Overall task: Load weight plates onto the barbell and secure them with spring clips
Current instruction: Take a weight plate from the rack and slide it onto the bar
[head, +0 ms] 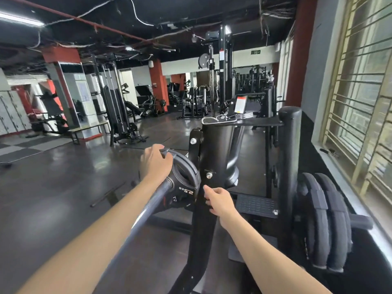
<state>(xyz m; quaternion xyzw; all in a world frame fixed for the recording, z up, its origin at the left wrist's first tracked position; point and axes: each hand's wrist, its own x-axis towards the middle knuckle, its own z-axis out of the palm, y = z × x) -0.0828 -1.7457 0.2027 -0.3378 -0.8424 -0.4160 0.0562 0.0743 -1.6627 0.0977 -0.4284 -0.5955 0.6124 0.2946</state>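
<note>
Here the barbell [146,211] runs from lower left up toward frame centre, its 2.5 kg plate [184,179] facing the camera. The left hand [156,164] grips the plate's top rim; the right hand [218,200], fingers loosely curled, touches the black frame [201,219].

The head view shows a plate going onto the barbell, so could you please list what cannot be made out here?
- Spring clips: none identifiable in the head view.
- Barbell far end: hidden by the 2.5 kg plate.
- Left hand fingertips: curled behind the plate's rim.
- Stored plates markings: edge-on, unreadable.
- Right hand contact with the rack upright: unclear.
</note>
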